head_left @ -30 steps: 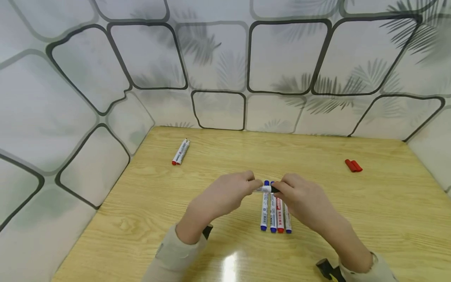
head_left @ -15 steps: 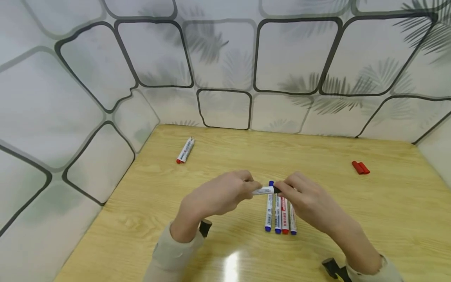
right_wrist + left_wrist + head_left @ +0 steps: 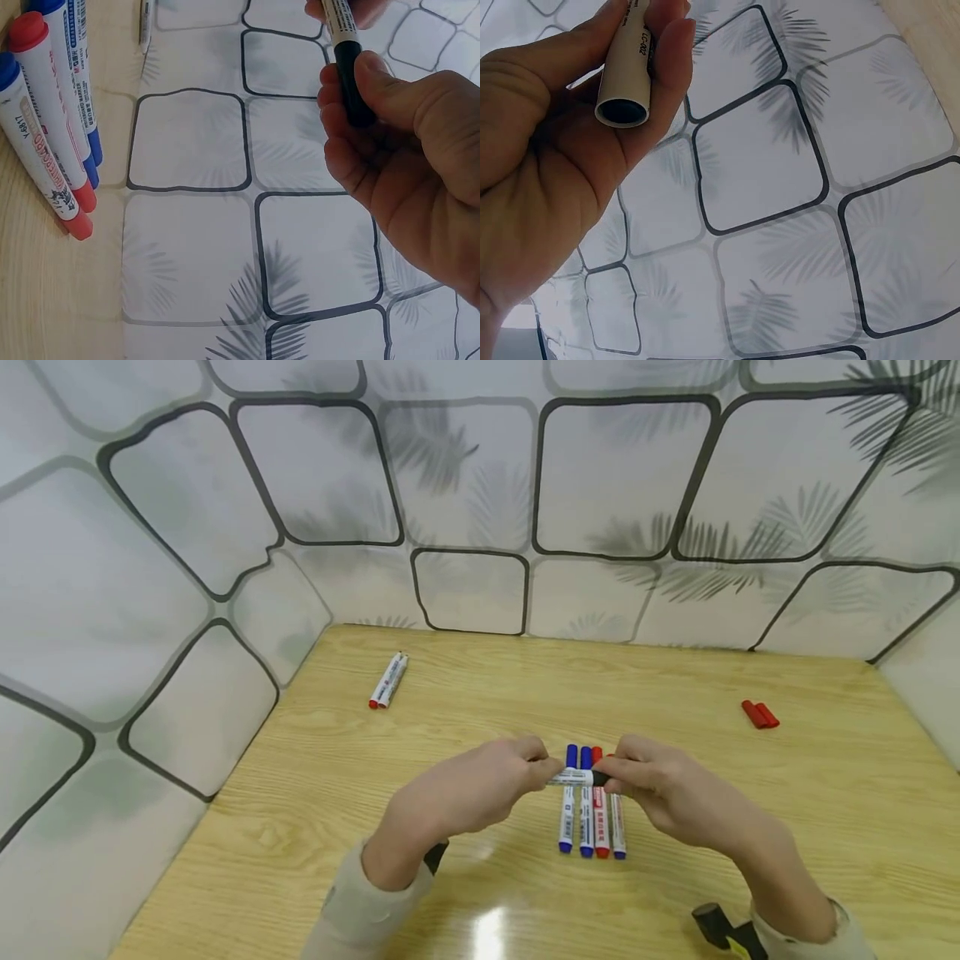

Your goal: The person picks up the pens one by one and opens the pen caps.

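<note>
My left hand (image 3: 465,789) pinches the white barrel of a whiteboard marker (image 3: 576,777); the left wrist view shows its round end (image 3: 622,112) past the fingers. From the other side my right hand (image 3: 678,793) grips the marker's black cap (image 3: 351,79) between thumb and curled fingers. Cap and barrel meet. The marker lies crosswise over a row of markers on the table. In that row are two blue markers (image 3: 567,818), a red marker (image 3: 601,827), and at its right end a marker with a blue end and red cap (image 3: 41,142).
Two white markers with red ends (image 3: 388,681) lie side by side at the back left of the wooden table (image 3: 480,693). At the back right sit two loose red caps (image 3: 761,714). Pale patterned walls (image 3: 472,589) stand behind and beside the table.
Both hands have shifted slightly right and toward the near edge with the marker. More of the row's blue and red caps now shows beyond it. The other markers and loose caps stay put.
</note>
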A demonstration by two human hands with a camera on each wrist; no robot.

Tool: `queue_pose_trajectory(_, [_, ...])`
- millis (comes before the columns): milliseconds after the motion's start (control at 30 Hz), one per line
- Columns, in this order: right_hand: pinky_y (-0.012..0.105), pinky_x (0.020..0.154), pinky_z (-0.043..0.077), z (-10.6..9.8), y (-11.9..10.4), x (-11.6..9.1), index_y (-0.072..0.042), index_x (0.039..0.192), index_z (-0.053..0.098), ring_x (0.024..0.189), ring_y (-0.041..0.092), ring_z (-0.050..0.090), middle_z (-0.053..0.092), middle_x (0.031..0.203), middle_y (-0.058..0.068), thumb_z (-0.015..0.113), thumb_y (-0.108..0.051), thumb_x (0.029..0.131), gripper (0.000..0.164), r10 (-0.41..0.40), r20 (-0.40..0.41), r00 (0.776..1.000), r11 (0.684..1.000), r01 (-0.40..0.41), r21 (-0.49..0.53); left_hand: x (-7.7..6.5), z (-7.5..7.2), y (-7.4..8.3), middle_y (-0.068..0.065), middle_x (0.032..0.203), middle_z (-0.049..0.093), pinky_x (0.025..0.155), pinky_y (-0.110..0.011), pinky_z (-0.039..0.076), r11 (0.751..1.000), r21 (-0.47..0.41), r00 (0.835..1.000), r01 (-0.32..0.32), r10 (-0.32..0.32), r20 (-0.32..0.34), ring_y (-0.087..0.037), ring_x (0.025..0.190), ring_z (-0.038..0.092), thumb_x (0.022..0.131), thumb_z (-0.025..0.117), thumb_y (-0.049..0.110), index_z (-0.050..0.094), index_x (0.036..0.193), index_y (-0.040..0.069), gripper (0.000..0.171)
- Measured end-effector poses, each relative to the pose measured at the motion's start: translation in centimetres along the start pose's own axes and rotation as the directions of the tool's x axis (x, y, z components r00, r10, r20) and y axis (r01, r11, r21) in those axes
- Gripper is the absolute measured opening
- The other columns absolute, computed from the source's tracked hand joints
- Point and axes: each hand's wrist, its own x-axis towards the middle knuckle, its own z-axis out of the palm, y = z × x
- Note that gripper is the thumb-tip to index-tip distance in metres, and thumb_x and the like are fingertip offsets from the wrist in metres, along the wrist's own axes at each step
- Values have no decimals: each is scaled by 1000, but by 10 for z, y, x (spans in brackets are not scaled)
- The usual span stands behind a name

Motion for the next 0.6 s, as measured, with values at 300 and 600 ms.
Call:
queue_pose_trajectory(300, [10,63,38,2,-9,7,-4,108,72,73,2,45,56,90,-5,50,-29,104,33,5,-62,998,994,-12,-109,-5,0,-13,-5,99,62,71,-17,47,994,-109,990,-33,18,-139,-11,82,57,99,57,3,66,120,7,23])
queue_pose_trajectory(600, [22,63,49,-6,-13,4,-10,121,68,76,1,54,65,94,-12,63,-10,98,24,363,117,925,919,-376,122,0,3,-8,-5,107,64,80,-22,52,1000,9,975,-17,19,-223,-14,93,63,97,60,0,67,121,10,27])
